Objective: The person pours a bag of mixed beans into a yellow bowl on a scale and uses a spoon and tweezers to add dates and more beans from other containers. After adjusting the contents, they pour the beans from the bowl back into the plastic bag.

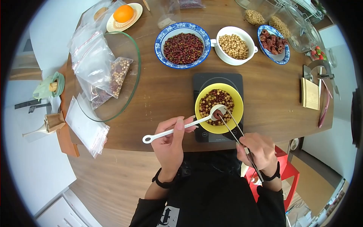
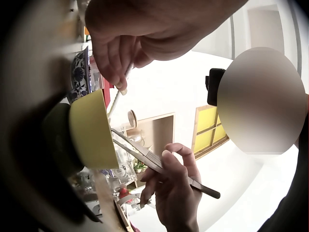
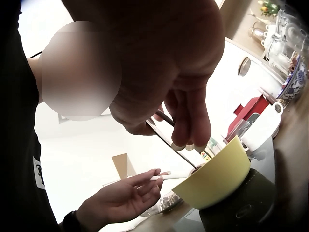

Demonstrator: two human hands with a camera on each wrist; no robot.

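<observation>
My left hand [image 1: 170,142] holds a white spoon [image 1: 200,120] by its long ring-ended handle, with the spoon's head over the yellow bowl [image 1: 238,108]. In that head lies a dark reddish-brown piece [image 1: 216,113]. Gripped in my right hand [image 1: 259,149] are metal tweezers [image 1: 230,131], their tips at the spoon's head and their arms slightly apart. Dark red beans and tan round beans [image 1: 208,100] fill the lower part of the bowl. Under the bowl is a black kitchen scale [image 1: 236,78]. The left wrist view shows the tweezers slanting down past the bowl's rim.
Behind the scale stand a blue-patterned bowl [image 1: 208,45] of dark red beans and a white handled bowl [image 1: 251,56] of tan beans. A blue-patterned dish [image 1: 281,56] holds reddish-brown pieces. Left is a large glass bowl [image 1: 138,68] with plastic bags; right, a wooden-covered notebook [image 1: 310,94].
</observation>
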